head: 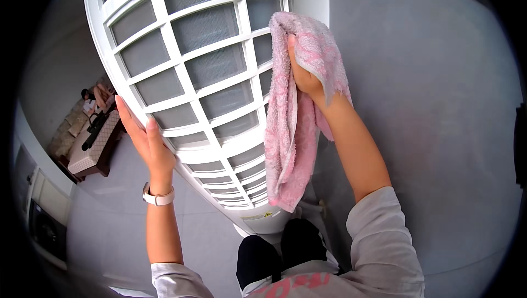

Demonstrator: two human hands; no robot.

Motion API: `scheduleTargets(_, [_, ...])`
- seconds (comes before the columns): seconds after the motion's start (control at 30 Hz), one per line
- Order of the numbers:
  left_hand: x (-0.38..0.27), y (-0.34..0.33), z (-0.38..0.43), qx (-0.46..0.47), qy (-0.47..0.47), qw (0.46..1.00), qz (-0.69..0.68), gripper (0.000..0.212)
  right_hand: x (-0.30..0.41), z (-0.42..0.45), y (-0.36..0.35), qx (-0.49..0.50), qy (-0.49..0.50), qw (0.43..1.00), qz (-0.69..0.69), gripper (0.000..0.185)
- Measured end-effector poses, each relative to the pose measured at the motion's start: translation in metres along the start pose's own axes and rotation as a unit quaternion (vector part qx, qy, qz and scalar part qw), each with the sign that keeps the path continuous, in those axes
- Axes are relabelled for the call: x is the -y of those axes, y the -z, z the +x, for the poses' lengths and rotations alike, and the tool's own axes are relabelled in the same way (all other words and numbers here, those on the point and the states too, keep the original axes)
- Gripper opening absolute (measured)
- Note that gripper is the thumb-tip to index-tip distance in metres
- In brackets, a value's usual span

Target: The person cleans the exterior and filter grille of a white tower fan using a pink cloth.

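Note:
In front of me stands a tall white floor-standing appliance, apparently a cabinet air conditioner, with a curved plastic grille (191,55) over fine grey mesh. My left hand (150,145) rests flat along its left edge, thumb apart from the fingers, with a pale-banded watch (158,197) on the wrist. A pink and white terry towel (284,133) is bunched in my right hand (304,73) at the grille's right side. The towel's folds hang down beside the grille and hide part of it. Whether the towel presses on the slats is hard to tell.
A yellow warning label (263,215) marks the appliance's base, close to my feet. Grey wall or floor surface (420,92) fills the right. Far left, a person (96,98) reclines by a cushioned bench (92,145) bearing a black object (94,131). A front-loading machine (46,226) stands lower left.

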State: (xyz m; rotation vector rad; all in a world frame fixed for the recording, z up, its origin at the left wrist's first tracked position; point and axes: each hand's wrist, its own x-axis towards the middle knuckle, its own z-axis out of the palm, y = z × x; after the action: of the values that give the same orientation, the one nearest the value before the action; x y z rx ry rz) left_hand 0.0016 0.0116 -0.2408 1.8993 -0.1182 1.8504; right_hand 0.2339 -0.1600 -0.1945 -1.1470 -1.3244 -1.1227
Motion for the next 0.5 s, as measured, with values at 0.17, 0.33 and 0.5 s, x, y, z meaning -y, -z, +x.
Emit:
scheduleTargets(0.17, [0.002,0.008,0.001,0.002,-0.013,0.999,0.045,0.064,0.003,0.006,0.010,0.014,0.005,0.993,-0.117,0.023])
scheduleTargets(0.33, [0.005,0.005,0.002,0.011,-0.024,0.998,0.055,0.065,-0.017,0.009,0.001,-0.135,0.050,0.990,0.008,0.019])
scheduleTargets(0.5, [0.000,-0.001,0.001,-0.010,0.001,1.000,0.005,0.065,-0.027,0.012,0.003,-0.060,0.061,0.995,-0.059,0.017])
